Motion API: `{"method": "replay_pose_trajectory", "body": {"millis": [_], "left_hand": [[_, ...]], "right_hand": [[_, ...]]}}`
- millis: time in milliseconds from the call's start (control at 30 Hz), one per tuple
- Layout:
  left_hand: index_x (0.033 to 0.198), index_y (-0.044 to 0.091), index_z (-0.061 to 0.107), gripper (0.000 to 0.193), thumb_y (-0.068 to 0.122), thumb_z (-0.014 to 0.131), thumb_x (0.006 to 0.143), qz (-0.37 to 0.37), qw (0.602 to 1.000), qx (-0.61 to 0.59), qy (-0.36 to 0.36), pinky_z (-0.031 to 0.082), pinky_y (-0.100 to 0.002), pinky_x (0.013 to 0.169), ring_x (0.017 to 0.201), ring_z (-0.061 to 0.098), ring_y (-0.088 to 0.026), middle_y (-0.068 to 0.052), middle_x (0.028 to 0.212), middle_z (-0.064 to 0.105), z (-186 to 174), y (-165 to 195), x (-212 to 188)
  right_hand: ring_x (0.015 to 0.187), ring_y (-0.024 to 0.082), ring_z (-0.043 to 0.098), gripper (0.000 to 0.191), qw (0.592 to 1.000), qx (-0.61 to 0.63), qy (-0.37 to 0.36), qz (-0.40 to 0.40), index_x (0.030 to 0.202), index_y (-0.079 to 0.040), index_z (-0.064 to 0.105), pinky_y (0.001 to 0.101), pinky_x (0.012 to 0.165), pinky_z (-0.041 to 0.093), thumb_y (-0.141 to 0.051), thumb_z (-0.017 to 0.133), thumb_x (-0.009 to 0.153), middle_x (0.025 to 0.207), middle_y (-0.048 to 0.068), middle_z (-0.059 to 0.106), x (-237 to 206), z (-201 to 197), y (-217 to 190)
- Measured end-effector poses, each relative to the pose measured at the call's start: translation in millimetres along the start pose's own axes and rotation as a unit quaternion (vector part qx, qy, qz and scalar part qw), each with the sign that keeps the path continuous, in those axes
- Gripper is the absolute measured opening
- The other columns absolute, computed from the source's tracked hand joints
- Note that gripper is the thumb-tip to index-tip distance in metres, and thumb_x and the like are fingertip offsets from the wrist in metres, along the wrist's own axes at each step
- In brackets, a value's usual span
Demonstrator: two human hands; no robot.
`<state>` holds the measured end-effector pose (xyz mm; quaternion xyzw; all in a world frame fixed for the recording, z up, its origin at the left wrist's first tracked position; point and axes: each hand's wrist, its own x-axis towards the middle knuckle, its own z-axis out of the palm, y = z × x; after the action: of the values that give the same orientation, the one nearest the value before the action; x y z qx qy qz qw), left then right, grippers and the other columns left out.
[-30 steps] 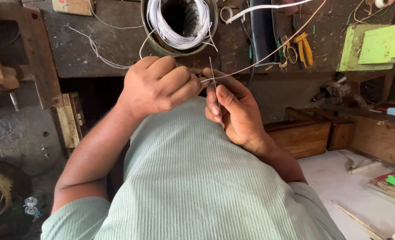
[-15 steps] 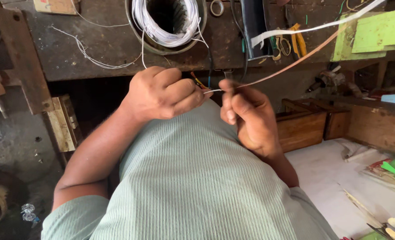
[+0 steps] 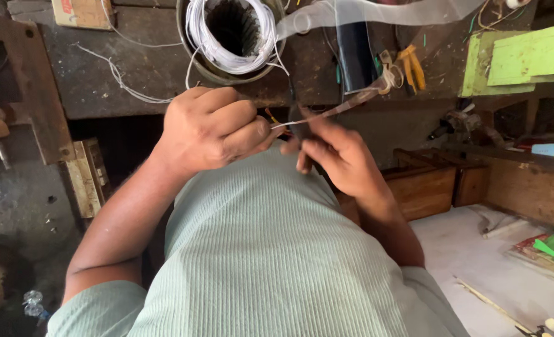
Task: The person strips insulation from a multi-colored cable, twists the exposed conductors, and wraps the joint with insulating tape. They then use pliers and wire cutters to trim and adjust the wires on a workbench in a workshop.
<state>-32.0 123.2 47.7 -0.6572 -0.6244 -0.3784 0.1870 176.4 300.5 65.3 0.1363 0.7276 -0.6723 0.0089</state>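
White wire [image 3: 302, 120], pinched in the closed left hand [image 3: 211, 134], now stretches tauter as the right hand [image 3: 336, 159], fingers closed on it, has slid rightward.

Count: two hands, left hand [image 3: 211, 134] and right hand [image 3: 339, 159]; one coil of white wire [image 3: 230, 34], top centre; two green sheets [image 3: 520, 59], upper right; two wooden boxes [image 3: 442, 184], right.
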Motion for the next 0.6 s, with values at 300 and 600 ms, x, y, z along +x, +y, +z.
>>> {"method": "replay_pose_trajectory", "body": {"millis": [300,600], "left_hand": [[0.076,0.014,0.061,0.029,0.024,0.083,0.092,-0.066,0.986,-0.148,-0.040,0.046,-0.034,0.053,0.064,0.057,-0.018,0.000,0.074,0.053,-3,6,5],[0.070,0.008,0.060,0.034,0.022,0.076,0.097,-0.153,0.933,-0.322,-0.054,0.044,-0.036,0.051,0.057,0.055,-0.020,-0.003,0.065,0.051,-2,10,14]], "right_hand": [[0.059,0.000,0.045,0.052,0.994,0.096,0.048,-0.032,0.156,-0.001,0.052,0.0176,0.053,0.035,-0.011,0.069,0.107,0.074,-0.006,0.055,21,14,3],[0.054,0.004,0.045,0.038,0.911,0.397,0.030,-0.109,0.141,-0.005,0.060,0.0182,0.050,0.037,-0.015,0.071,0.106,0.077,-0.002,0.058,2,-41,-6]]}}
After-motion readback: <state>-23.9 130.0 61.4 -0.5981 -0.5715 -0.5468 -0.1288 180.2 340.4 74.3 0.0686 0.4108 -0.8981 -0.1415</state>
